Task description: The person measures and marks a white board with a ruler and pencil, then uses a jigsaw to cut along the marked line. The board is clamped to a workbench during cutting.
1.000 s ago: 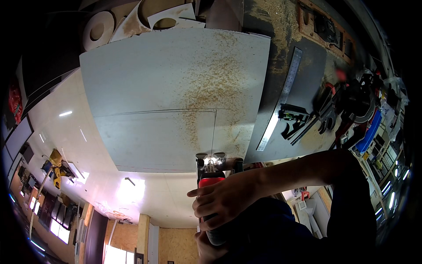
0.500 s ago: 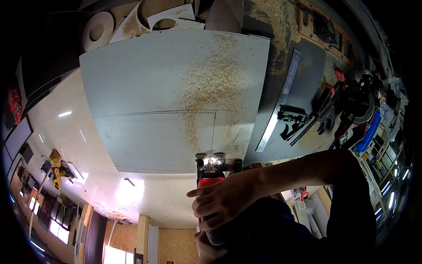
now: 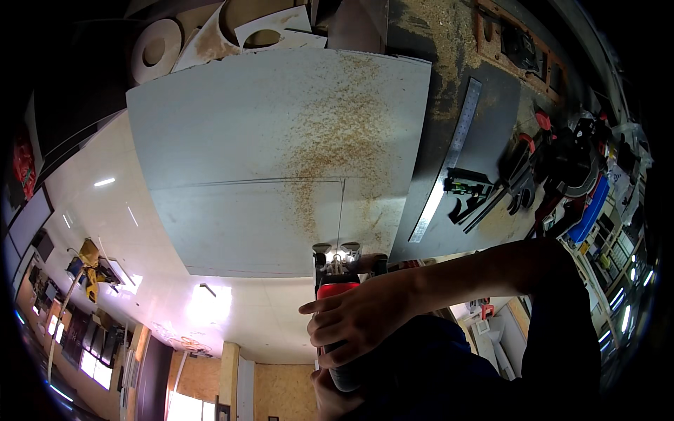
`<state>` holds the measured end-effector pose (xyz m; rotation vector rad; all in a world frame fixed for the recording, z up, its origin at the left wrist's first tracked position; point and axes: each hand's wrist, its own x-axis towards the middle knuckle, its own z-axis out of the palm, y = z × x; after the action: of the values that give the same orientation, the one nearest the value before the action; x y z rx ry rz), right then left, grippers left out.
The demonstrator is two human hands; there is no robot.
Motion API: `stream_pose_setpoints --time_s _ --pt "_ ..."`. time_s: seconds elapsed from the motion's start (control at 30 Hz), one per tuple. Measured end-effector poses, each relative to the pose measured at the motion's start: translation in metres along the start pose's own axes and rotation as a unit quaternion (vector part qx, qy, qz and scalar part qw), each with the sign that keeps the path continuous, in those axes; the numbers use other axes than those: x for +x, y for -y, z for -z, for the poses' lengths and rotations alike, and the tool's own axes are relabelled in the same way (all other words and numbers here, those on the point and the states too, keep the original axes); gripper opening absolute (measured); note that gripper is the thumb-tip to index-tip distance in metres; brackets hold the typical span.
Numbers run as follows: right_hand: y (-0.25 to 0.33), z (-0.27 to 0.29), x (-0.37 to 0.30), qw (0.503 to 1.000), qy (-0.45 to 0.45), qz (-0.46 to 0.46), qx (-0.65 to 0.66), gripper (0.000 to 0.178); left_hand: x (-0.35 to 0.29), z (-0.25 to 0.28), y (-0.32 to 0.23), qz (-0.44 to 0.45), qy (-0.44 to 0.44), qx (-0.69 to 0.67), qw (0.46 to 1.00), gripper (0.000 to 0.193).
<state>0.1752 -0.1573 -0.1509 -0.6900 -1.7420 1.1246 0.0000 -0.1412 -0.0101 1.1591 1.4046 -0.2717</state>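
Note:
A red-and-black jigsaw (image 3: 338, 289) sits at the near edge of a large pale grey board (image 3: 232, 140). Its lit front end meets a pencil line that runs away from me to a cross line. My right hand (image 3: 358, 316) lies over the jigsaw's top, fingers wrapped across its body. Lower down, behind it, my left hand (image 3: 335, 396) is closed around the rear of the tool, partly hidden by the jigsaw and my right hand. The blade cannot be made out clearly. Sawdust (image 3: 344, 126) is scattered over the board's middle and far part.
Right of the board lie a steel ruler (image 3: 456, 144), a black-and-green square-like tool (image 3: 467, 189) and several dark clamps (image 3: 523, 175). Ring-shaped offcuts (image 3: 156, 50) rest beyond the far edge. A power tool (image 3: 519, 48) stands at the far right.
Some sawdust on the board has thinned and spread out. Hands and jigsaw hold practically the same place.

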Motion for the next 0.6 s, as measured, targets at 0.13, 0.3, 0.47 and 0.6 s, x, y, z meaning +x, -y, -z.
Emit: stream_pose_setpoints --time_s 0.13,0.3,0.47,0.6 --pt "-0.0004 -0.0005 -0.0006 1.000 -0.007 0.000 0.001 0.067 0.0011 0.0001 -0.0008 -0.008 0.002 0.004 1.000 0.017" --pt "-0.0012 -0.0001 -0.0005 1.000 -0.009 0.003 -0.002 0.069 0.0018 0.0005 0.0003 -0.019 0.008 0.014 1.000 0.017" --pt "-0.0010 0.0031 -0.0009 1.000 0.004 0.001 -0.005 0.069 0.0056 0.0060 0.0069 -0.053 0.041 0.045 0.997 0.016" --pt "-0.0010 0.0049 -0.0009 1.000 0.005 -0.001 0.000 0.070 0.0082 0.0053 0.0002 -0.042 0.043 0.064 0.996 0.016"
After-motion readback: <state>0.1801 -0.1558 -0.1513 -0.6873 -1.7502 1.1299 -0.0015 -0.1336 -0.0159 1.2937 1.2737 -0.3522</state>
